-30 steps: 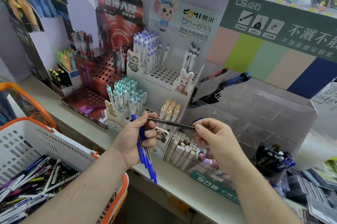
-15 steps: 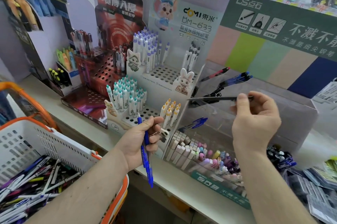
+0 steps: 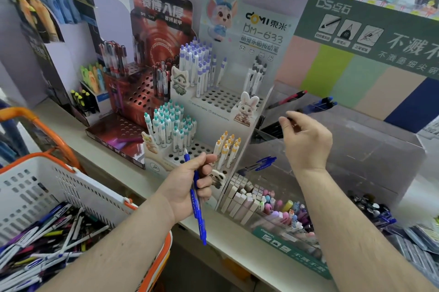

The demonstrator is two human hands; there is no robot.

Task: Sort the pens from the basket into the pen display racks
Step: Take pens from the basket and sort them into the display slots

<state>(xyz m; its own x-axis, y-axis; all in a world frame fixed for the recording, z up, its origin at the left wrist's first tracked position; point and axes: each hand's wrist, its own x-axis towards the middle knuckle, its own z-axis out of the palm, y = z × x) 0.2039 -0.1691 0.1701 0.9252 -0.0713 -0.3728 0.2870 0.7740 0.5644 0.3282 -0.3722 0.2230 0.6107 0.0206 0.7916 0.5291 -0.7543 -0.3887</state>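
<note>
While the left hand [image 3: 190,187] is gripping blue pens [image 3: 197,206], the right hand [image 3: 306,139], mid-frame, is pinching a black pen [image 3: 273,129] into the clear rack [image 3: 332,139]; next likely needs another pen passed across.

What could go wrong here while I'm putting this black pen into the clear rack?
The right hand pinches the black pen only at its end, so it could slip or miss the clear rack compartment. The blue pens hang low from the left hand and might slide out onto the shelf.
</note>
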